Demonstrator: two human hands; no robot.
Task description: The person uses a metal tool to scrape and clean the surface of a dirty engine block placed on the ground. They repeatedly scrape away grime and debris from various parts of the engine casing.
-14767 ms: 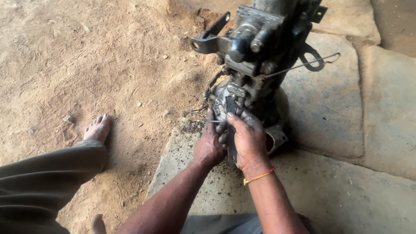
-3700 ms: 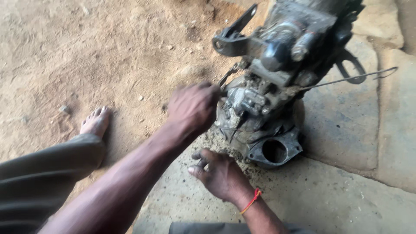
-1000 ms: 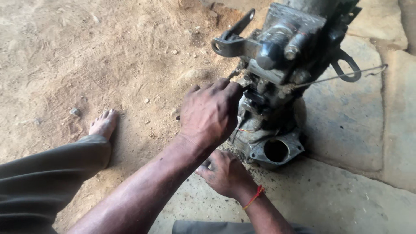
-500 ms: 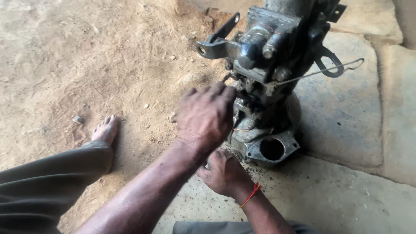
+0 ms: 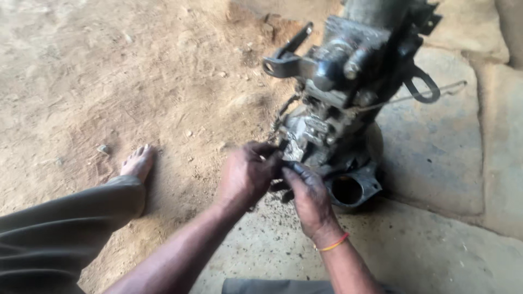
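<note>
Sitting at 1 o'clock on the stone slab (image 5: pixel 436 147), the greasy engine block (image 5: pixel 338 103) hasn't budged, no labels showing. Left hand (image 5: pixel 245 177) just dropped off its casing and now pinches something tiny with the right hand (image 5: pixel 310 198) at its base, can't tell what
</note>
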